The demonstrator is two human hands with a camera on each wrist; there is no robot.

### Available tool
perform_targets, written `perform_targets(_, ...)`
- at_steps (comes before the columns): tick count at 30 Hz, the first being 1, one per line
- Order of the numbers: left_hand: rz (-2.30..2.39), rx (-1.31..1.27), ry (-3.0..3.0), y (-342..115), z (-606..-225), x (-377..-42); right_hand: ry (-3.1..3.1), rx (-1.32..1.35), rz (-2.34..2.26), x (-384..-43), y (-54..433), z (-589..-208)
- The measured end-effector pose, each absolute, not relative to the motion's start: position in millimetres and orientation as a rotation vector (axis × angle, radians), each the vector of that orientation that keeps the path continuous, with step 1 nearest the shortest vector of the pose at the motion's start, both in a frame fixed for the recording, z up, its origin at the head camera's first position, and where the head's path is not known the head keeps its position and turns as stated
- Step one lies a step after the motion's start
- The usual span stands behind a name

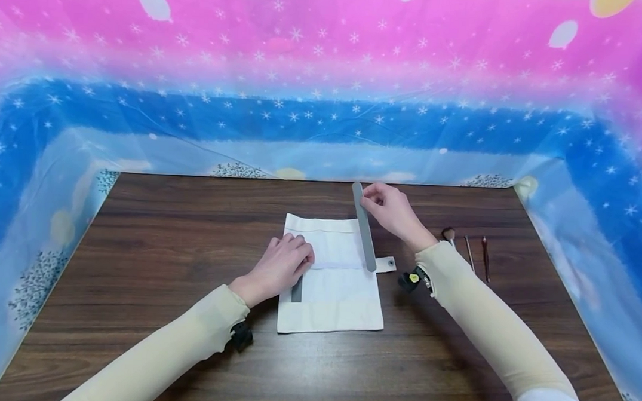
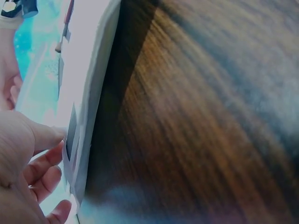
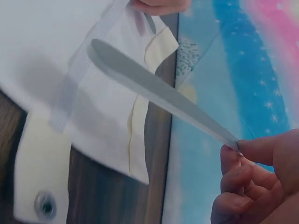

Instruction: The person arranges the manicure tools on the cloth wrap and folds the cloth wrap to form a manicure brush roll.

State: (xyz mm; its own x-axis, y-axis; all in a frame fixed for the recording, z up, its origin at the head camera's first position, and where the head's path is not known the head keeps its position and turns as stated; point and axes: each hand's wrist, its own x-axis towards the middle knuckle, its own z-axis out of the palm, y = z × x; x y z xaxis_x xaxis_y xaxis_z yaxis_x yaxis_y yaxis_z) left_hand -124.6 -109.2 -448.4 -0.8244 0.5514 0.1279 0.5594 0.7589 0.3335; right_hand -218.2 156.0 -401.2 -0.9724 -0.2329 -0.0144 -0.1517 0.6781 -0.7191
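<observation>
Head view, centre: grey strip (image 1: pixel 297 290) partly covered by left hand (image 1: pixel 280 261); right: brush (image 1: pixel 448 234), handle partly hidden behind right sleeve (image 1: pixel 490 318). Left wrist view, upper left: white pouch (image 2: pixel 86 51) washed out, cropped above. Right wrist view, right edge: right hand (image 3: pixel 266 186) cut off.

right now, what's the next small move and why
Probably lower the free end of the grey strip toward the pale band: the right hand pinches the other end, that free end is near the band, and another grey strip lies on the white cloth by the left hand.
</observation>
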Motion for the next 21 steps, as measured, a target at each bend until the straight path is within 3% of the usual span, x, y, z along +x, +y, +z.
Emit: perform_targets(21, -0.560, -0.939, -2.904, -110, -448, -125, 2.727, -0.319, -1.340, -231, 119, -406)
